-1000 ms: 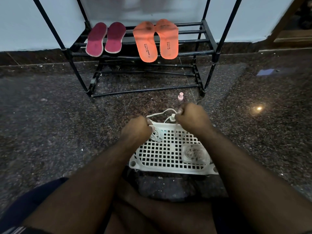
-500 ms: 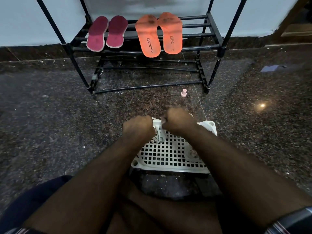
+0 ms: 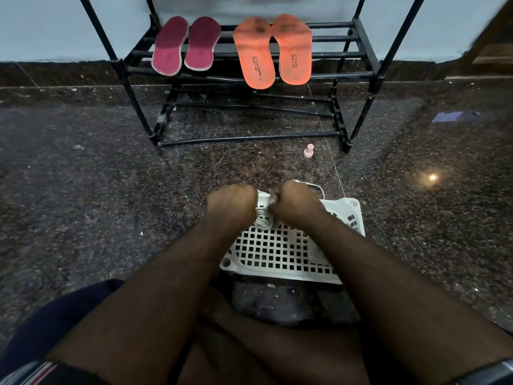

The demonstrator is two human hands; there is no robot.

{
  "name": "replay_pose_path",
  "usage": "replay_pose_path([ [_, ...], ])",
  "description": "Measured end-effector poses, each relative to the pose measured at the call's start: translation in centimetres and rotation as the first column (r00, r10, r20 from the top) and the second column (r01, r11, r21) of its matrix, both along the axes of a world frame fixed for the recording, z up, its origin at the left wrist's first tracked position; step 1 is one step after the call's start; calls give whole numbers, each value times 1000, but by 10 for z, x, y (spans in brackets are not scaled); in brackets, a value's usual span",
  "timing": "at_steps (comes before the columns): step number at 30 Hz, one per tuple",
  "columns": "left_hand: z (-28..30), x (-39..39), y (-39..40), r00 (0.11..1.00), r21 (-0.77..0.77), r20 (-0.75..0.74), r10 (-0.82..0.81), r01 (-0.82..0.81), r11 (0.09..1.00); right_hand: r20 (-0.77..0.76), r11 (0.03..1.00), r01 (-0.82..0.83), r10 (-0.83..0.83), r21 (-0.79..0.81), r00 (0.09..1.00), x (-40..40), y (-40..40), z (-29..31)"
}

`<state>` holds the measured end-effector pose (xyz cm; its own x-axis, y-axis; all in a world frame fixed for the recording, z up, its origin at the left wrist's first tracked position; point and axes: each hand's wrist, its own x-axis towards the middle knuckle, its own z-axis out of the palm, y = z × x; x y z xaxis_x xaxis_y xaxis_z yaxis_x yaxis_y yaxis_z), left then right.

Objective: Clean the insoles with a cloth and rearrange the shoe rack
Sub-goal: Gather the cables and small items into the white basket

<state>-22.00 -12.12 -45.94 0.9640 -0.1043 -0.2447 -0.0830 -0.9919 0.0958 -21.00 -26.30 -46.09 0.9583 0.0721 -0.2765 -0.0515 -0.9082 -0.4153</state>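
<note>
**Q:** White cord, who holds it?

**A:** Both fists clench it, left hand and right hand, over a perforated plastic tray.

**Q:** And the insoles?

**A:** Maroon pair and orange pair lie on the black rack, well apart from the hands. Likely light and floppy; best taken at the heel.

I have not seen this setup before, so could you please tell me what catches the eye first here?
Two pairs of insoles stand out on the black rack at the back: orange insoles on the right, maroon insoles on the left. In front, the left hand and right hand grip a white cord over a white basket on the floor.
</note>
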Motion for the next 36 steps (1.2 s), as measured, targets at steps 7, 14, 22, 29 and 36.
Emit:
replay_pose_path([
  [7, -6, -1, -2, 1000, 43, 27, -14, 13, 999, 92, 969, -95, 119, -229, 989, -5, -7, 0],
  [14, -5, -1, -2, 999, 48, 33, -12, 10, 999, 108, 974, -141, 162, -177, 981, -6, -1, -14],
  [22, -5, -4, -1, 998, 63, 64, -19, 15, 998, 98, 951, -259, 278, -170, 956, -12, 1, -18],
  [29, -5, -8, 2, 984, -62, 125, -130, 139, 988, 168, 961, -244, 264, -128, 950, -14, 3, -17],
  [36, -9, -9, 3, 989, -5, 85, -124, 125, 992, 135, 935, -323, 343, -148, 930, -12, -1, -15],
])
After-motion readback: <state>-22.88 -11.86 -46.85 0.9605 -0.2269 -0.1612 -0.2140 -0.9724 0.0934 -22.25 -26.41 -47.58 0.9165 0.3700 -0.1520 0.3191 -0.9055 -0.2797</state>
